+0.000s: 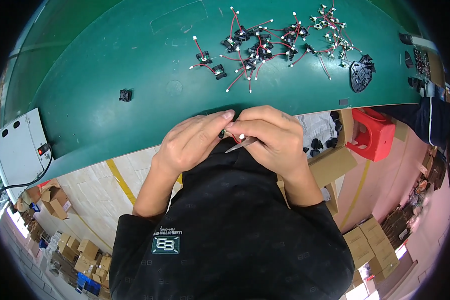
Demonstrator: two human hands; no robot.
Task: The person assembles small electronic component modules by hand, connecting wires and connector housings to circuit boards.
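My left hand (pixel 191 142) and my right hand (pixel 275 136) meet at the table's near edge, thumbs and fingers closed. Pinched in the left fingertips is a small black part (pixel 222 134), mostly hidden, with a bit of green beside it. A short red wire (pixel 236 139) runs from between the hands to a white connector (pixel 242 136). From under my right fingers sticks a pointed metal tool (pixel 240 145), its tip toward the left; its other end is covered by the palm. The right fingertips touch the spot where the left ones grip.
Several black parts with red wires (pixel 257 50) lie across the green table (pixel 135 60). One black part (pixel 125 95) sits alone at left; a black shell (pixel 361 75) lies at right. A grey metal box (pixel 22 150), a red stool (pixel 372 135) and an open carton (pixel 332 165) stand around.
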